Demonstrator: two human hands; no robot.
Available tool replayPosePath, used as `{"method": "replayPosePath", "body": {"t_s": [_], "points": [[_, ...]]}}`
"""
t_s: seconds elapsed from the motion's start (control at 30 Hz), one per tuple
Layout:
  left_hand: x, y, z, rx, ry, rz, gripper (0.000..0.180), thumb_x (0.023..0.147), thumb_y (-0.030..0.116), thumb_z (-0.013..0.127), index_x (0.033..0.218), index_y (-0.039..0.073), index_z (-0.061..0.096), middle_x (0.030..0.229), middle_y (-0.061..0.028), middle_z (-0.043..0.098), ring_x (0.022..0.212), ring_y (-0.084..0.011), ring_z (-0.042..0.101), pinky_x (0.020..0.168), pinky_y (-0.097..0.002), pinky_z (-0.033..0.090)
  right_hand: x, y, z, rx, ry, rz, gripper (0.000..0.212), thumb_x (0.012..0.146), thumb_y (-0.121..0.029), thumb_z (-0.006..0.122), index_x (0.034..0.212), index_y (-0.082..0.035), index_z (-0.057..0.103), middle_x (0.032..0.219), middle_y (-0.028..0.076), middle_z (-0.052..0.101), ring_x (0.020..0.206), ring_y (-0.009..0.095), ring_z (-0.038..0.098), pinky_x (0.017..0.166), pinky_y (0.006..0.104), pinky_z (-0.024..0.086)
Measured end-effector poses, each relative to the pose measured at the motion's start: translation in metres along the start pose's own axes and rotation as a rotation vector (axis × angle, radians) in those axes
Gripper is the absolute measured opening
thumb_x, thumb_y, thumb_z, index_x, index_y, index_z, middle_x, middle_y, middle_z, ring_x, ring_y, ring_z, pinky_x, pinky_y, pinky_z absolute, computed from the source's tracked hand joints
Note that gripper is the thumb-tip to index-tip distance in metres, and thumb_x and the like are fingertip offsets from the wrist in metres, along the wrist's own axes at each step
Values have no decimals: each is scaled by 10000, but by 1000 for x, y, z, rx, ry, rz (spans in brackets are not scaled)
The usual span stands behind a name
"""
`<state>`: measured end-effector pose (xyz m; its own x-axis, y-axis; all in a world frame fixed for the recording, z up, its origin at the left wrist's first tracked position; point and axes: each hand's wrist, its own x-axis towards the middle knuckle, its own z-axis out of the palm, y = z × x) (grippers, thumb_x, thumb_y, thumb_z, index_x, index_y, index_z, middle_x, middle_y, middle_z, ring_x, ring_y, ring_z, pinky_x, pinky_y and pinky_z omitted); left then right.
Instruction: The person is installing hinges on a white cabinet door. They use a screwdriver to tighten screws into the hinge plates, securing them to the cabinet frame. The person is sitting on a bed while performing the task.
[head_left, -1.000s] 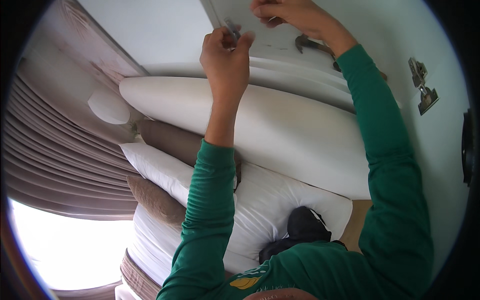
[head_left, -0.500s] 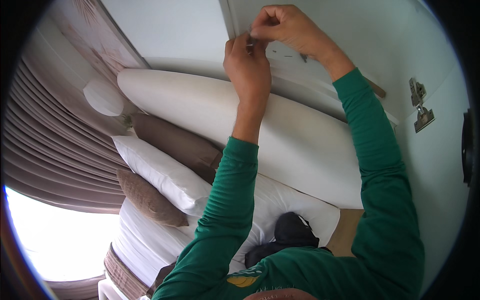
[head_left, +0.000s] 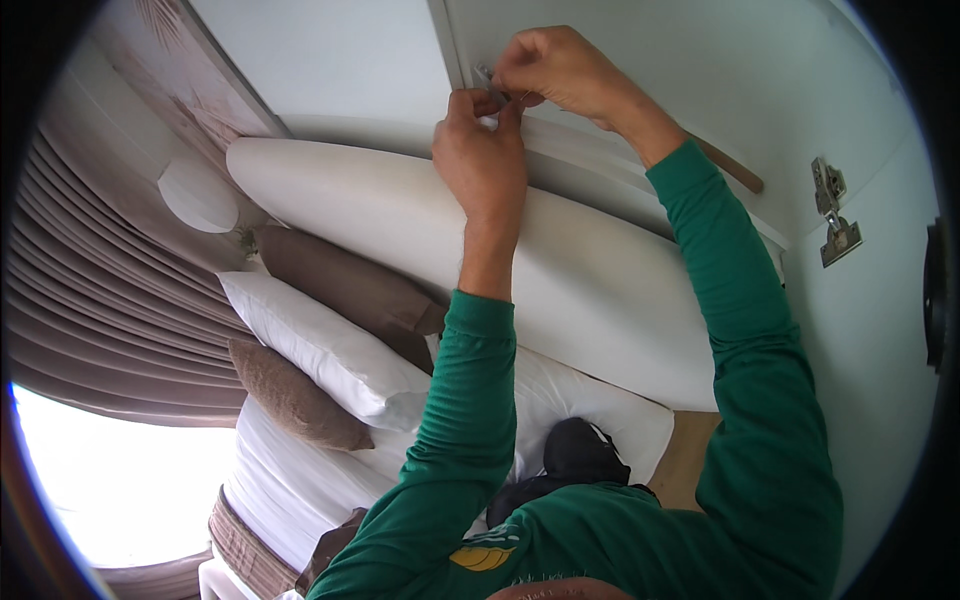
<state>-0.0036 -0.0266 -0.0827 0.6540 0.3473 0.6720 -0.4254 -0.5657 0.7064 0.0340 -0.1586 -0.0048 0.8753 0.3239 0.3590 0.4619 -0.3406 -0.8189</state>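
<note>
Above the left hand (head_left: pixel 483 160), by which it seems grasped, a small grey piece (head_left: pixel 484 73) is slanted lengthwise, just left of the right hand (head_left: pixel 568 78), whose pinched fingers' content cannot be told.

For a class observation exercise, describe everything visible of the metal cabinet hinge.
At the picture's right, the cabinet hinge is silvery, apparently metal. Two plates, one above the other in the view, are joined by a narrow arm. Opened out, it seems mounted across the seam between two pale panels; nothing else is seen touching it.
</note>
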Motion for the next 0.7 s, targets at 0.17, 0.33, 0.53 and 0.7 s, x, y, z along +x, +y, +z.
{"method": "replayPosePath", "body": {"t_s": [0.17,0.33,0.53,0.7], "points": [[3,1,2,-55,-56,-48,257,829,193,833,995,54,695,936,-45,770,717,-197,683,697,-363,545,1,-6,-6,-32,21,36,158,885,-152,735,937,-6,705,868,71,714,807,162,668,760,315,553],[2,5,-1,-34,-95,-94,267,830,216,827,1023,75,707,973,-24,781,761,-196,707,711,-362,549,4,-11,-11,-14,-21,2,110,952,-78,700,953,31,689,872,94,723,756,146,664,688,293,557],[-1,3,-2,-88,-66,-118,302,858,239,789,1134,126,740,1034,-27,790,823,-206,734,752,-352,556,4,-8,-6,-22,-3,20,111,957,-79,699,957,32,688,867,85,715,751,139,652,679,281,543],[1,-3,3,-83,-20,-75,280,887,250,765,1142,136,741,1042,-20,792,807,-214,731,754,-358,559,8,5,-4,36,-11,2,92,955,-64,699,964,28,690,856,73,711,756,135,652,679,270,535]]}}
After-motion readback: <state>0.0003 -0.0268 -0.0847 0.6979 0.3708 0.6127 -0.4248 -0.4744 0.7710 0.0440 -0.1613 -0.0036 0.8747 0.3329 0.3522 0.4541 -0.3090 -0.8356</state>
